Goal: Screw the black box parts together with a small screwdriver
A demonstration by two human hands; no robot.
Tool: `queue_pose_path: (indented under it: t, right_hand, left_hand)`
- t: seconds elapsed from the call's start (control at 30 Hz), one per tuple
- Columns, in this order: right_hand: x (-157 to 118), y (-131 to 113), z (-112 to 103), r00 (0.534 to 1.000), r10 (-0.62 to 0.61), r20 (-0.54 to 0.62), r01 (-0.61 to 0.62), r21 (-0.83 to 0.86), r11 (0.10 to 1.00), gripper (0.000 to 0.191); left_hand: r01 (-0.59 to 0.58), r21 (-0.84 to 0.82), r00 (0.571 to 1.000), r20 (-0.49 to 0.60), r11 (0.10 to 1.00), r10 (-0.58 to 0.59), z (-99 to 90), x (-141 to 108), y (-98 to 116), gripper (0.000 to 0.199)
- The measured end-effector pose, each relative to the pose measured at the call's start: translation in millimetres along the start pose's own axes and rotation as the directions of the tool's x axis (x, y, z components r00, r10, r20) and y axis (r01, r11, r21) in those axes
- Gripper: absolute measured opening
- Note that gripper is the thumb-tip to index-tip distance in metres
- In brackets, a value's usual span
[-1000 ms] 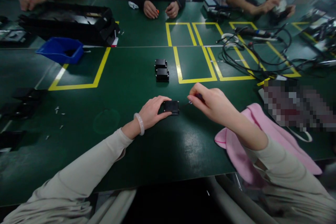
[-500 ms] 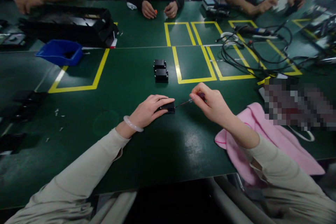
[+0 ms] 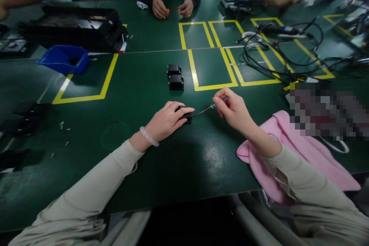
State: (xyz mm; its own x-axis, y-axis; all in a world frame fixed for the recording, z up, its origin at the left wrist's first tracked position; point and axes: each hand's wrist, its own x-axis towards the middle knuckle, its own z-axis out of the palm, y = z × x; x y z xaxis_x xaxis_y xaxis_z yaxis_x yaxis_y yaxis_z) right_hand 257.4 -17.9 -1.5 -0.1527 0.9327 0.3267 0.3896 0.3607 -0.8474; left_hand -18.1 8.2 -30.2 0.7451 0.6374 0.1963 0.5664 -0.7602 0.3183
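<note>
My left hand (image 3: 170, 120) is closed round a small black block (image 3: 188, 118) on the green table, fingers over its top and side. A screwdriver (image 3: 205, 111) is in my right hand (image 3: 233, 108), pinched at the handle, its shaft slanting down to the left. The tip meets the right end of the block. Two similar black blocks (image 3: 175, 81) stand together beyond my hands. Small screws (image 3: 61, 124) lie scattered to the left of my left forearm.
A blue scoop-shaped bin (image 3: 65, 58) and long black trays (image 3: 72, 27) stand at the back left. Tangled cables (image 3: 276, 57) lie at the back right, a pink cloth (image 3: 276, 161) under my right forearm. Three people sit opposite, one person's hands (image 3: 161, 8) near the far edge.
My right hand has lifted slightly and moved a little right, so the screwdriver slants more steeply. The black block has turned slightly under my left hand. The arm at the back left has moved left.
</note>
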Motion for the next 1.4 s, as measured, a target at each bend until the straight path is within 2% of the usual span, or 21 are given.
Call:
queue_pose_path:
  t: [0.43, 0.6, 0.83, 1.17, 1.4]
  right_hand:
    - [-3, 3, 0, 0.998, 0.070, 0.008, -0.070, 0.127, 0.989, 0.041]
    - [-3, 3, 0, 0.991, 0.104, 0.082, -0.115, 0.149, 0.982, 0.038]
    - [-1, 12, 6, 0.984, 0.096, 0.147, -0.133, 0.267, 0.955, 0.031]
    - [-5, 17, 9, 0.988, 0.113, 0.108, -0.135, 0.225, 0.965, 0.038]
    - [-4, 15, 8, 0.990, 0.079, 0.118, -0.105, 0.234, 0.966, 0.031]
  left_hand:
    - [0.061, 0.039, 0.987, -0.148, 0.997, -0.055, 18.5, 11, 10, 0.039]
    - [0.054, 0.030, 0.987, -0.154, 0.998, -0.048, 15.9, 12, 5, 0.036]
    - [0.066, -0.005, 0.988, -0.137, 0.998, -0.066, 8.5, 10, -8, 0.034]
    - [0.057, -0.046, 0.992, -0.111, 0.997, -0.062, 4.9, 10, -7, 0.033]
    - [0.058, -0.054, 0.991, -0.116, 0.997, -0.064, 6.5, 8, -5, 0.032]
